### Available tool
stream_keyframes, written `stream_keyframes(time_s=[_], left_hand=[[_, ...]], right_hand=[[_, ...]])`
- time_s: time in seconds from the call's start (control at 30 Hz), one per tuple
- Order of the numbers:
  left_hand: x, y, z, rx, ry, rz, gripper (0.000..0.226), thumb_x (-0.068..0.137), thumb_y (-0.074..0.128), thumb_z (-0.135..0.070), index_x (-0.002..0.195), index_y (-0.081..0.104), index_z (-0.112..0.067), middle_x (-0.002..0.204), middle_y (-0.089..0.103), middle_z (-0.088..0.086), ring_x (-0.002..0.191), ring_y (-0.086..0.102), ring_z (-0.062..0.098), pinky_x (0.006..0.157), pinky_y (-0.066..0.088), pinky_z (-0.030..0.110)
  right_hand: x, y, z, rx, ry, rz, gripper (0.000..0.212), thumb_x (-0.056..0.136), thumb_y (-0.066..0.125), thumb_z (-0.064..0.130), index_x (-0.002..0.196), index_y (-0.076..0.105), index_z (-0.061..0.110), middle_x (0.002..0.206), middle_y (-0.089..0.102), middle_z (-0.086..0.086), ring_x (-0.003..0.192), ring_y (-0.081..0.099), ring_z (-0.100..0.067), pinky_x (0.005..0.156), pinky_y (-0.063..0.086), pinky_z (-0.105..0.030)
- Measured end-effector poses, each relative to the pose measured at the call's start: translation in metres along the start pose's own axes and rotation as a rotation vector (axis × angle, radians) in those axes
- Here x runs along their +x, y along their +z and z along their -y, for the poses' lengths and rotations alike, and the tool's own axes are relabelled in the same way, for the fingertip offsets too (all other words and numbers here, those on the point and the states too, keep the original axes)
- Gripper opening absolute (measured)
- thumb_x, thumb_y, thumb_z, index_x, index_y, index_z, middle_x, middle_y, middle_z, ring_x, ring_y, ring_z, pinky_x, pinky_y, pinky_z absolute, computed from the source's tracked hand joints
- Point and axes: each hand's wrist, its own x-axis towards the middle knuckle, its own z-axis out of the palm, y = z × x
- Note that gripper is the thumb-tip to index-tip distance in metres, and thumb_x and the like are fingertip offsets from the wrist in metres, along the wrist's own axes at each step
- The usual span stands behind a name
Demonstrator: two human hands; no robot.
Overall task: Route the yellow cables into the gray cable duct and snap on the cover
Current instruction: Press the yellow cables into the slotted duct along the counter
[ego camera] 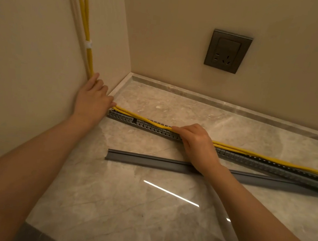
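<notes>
The yellow cables (141,118) lie along the top of the gray cable duct (149,128) on the marble floor (123,206). The right hand (197,143) pinches them there, and the left hand (94,98) presses flat at the wall bend. The cover (149,159) lies just beside the duct.

Two cream walls (186,23) meet in a corner at the upper left, and the back one carries a gray socket plate (228,51). Below lies a polished gray marble floor (122,216), edged by a low stone skirting (216,103). A bright streak of light (171,193) reflects off the floor.
</notes>
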Motion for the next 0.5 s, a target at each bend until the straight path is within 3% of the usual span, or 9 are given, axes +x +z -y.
stream_keyframes(time_s=[0.1,0.23,0.33,0.5], left_hand=[[0.0,-0.0002,-0.0025,0.002,-0.001,0.016,0.031,0.094,0.053,-0.029,0.092,0.073,-0.006,0.093,0.065,0.019,0.111,0.048,0.037,0.117,0.003,0.042],[-0.0034,-0.0043,-0.0045,0.018,0.012,0.035,0.025,0.089,0.061,-0.024,0.083,0.074,-0.004,0.084,0.065,0.021,0.105,0.051,0.039,0.109,-0.026,0.03],[-0.0035,-0.0022,-0.0031,-0.049,0.035,-0.032,0.019,0.079,0.073,-0.016,0.069,0.073,0.0,0.07,0.063,0.023,0.094,0.056,0.041,0.112,-0.022,0.028],[-0.0066,0.0014,-0.0029,-0.09,0.039,-0.067,0.018,0.075,0.077,-0.013,0.065,0.072,0.002,0.065,0.06,0.022,0.091,0.057,0.042,0.113,-0.018,0.029]], right_hand=[[-0.0041,0.0024,-0.0005,-0.059,0.051,0.017,0.028,0.084,0.058,0.011,0.109,0.069,0.012,0.104,0.068,-0.012,0.092,0.06,-0.033,0.074,0.051,-0.04],[-0.0101,0.0038,0.0004,-0.093,0.11,0.107,0.034,0.084,0.064,0.016,0.118,0.064,0.017,0.113,0.065,-0.009,0.099,0.06,-0.032,0.077,0.049,-0.041],[-0.0107,0.0036,-0.0007,-0.095,0.098,0.13,0.034,0.085,0.061,0.016,0.12,0.063,0.019,0.107,0.067,-0.007,0.09,0.062,-0.031,0.071,0.047,-0.037],[-0.0074,-0.0025,-0.0058,-0.062,0.103,0.169,0.036,0.088,0.059,0.014,0.123,0.06,0.022,0.108,0.068,-0.007,0.087,0.061,-0.032,0.073,0.049,-0.04]])
